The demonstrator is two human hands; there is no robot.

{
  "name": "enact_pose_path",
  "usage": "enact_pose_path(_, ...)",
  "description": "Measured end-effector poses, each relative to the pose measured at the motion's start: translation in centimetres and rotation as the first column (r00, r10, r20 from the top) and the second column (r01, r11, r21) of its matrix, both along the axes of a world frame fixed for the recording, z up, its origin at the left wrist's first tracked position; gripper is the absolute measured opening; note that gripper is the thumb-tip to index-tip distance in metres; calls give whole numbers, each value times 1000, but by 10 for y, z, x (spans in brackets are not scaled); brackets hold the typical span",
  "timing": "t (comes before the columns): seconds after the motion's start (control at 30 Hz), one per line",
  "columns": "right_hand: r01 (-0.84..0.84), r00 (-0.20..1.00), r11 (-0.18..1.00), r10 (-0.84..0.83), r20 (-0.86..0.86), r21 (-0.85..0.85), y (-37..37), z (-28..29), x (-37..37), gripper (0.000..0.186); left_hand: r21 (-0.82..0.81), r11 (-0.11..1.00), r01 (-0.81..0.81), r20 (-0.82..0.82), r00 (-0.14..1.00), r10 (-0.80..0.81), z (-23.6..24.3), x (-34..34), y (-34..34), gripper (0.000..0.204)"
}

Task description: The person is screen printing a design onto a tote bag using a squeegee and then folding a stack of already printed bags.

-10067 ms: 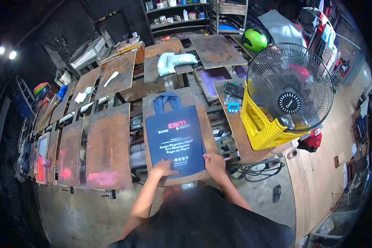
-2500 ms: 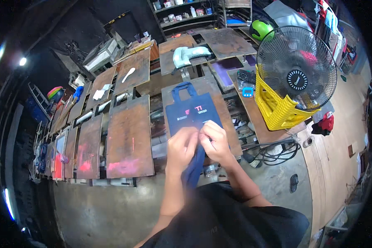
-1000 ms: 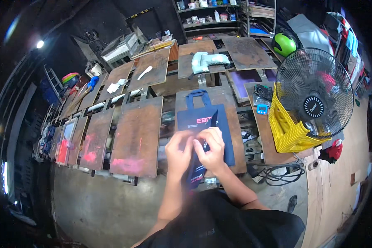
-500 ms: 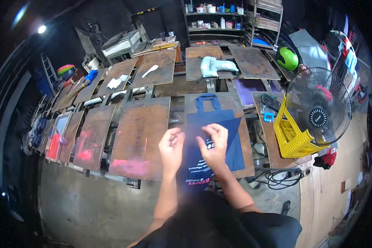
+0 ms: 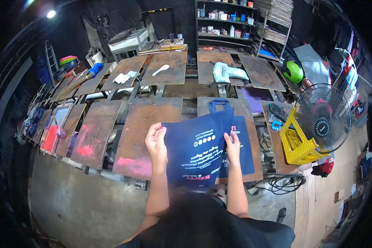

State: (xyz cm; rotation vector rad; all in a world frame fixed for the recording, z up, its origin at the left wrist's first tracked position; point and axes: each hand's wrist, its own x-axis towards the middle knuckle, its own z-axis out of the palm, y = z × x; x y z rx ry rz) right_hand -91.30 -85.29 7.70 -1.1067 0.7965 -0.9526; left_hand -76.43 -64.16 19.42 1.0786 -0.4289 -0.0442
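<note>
A navy fabric bag [image 5: 186, 153] with white and pink print hangs spread between my two hands, tilted toward me. My left hand [image 5: 156, 142] pinches its far left corner between thumb and fingers. At its right edge, my right hand [image 5: 232, 148] is closed on the cloth. The bag's near end sinks out of sight by my dark clothing. Another navy tote bag [image 5: 244, 155] lies flat on a brown board [image 5: 252, 120] beneath and to the right. Its handle [image 5: 220, 106] shows beyond the held bag, which covers much of it.
Worn boards, one a pink-stained board [image 5: 134, 142], stand in two rows. A white spoon-shaped tool [image 5: 160, 70] and a pale-green padded tool [image 5: 229, 73] lie on the far row. At right are a fan [image 5: 323, 118], a yellow crate [image 5: 291, 155], a blue timer [image 5: 276, 125] and coiled cable [image 5: 283, 184].
My hands have moved apart and now stretch the navy bag between them, where before they were close together and the cloth was blurred. My view has shifted slightly.
</note>
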Motion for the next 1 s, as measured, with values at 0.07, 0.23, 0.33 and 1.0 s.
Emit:
enact_pose_path(0.07, -34, 998, 999, 33, 50, 5, 8, -2, 4, 40, 1, 1000, -2, 12, 1000, 2, -1, 10, 8, 9)
enact_pose_path(0.23, -36, 986, 999, 38, 160, -14, 30, 7, 8, 19, -28, 994, -103, -51, 994, 102, -20, 44, 34, 11)
enact_pose_path(0.33, -15, 991, 999, 20, 130, -36, 34, 13, 4, 17, 5, 997, -81, -54, 995, 81, -31, 60, 42, 14)
enact_pose_path(1.0, 157, 965, 855, -239, -107, -495, 78, 86, -56, 31, 451, 790, 415, 271, 780, -564, -16, -74, -73, 44)
